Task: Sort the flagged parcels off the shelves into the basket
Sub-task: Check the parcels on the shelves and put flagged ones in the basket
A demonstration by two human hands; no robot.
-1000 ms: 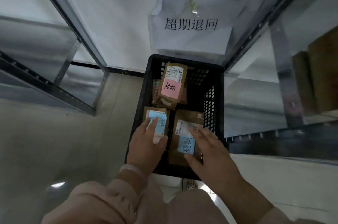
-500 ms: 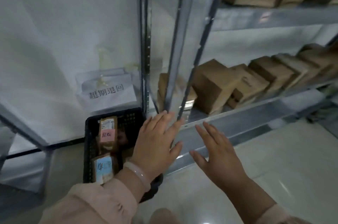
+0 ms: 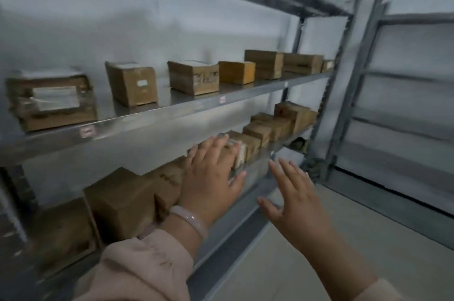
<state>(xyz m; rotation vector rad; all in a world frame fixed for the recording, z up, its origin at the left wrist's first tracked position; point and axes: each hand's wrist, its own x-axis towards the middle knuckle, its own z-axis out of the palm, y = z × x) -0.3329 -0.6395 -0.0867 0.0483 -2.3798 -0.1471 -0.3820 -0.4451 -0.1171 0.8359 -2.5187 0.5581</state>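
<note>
Left hand (image 3: pixel 211 177) and right hand (image 3: pixel 292 200), both empty with fingers spread, reach toward brown cardboard parcels (image 3: pixel 122 202) lined on the lower grey metal shelf (image 3: pixel 235 222), probably seeking flagged ones; the basket is out of view.

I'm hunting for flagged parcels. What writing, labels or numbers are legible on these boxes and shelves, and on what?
No text is legible; the picture is blurred.
Dark handwriting, front of middle box: unreadable.
White label, tall box: too small.
Pink shelf-edge tag: blurred.
Dark print, lower-shelf box: blurred.
</note>
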